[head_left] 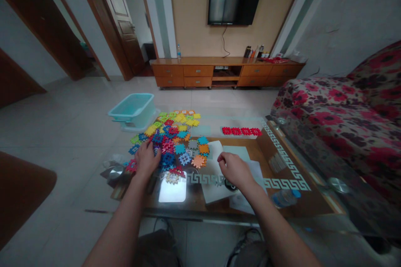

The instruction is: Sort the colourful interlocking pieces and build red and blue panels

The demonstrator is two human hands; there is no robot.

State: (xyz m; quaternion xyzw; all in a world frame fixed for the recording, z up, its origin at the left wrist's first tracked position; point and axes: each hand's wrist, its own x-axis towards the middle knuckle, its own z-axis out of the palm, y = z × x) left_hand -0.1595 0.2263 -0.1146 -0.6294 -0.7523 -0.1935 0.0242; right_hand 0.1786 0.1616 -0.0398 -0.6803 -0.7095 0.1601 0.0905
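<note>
My left hand reaches onto the left side of a heap of colourful plastic interlocking tiles. Its thumb and index finger are apart, with a dark blue or purple tile between them; no firm grip shows. My right hand is curled closed above white sheets of paper on the glass table, its fingertips hidden. Farther back lies a joined row of red tiles. Nearer the heap's right edge are an orange tile and a peach tile.
A light teal plastic tub stands beyond the heap at the left. A water bottle lies near the glass table's front right. A flowered sofa stands to the right, a wooden TV cabinet at the back.
</note>
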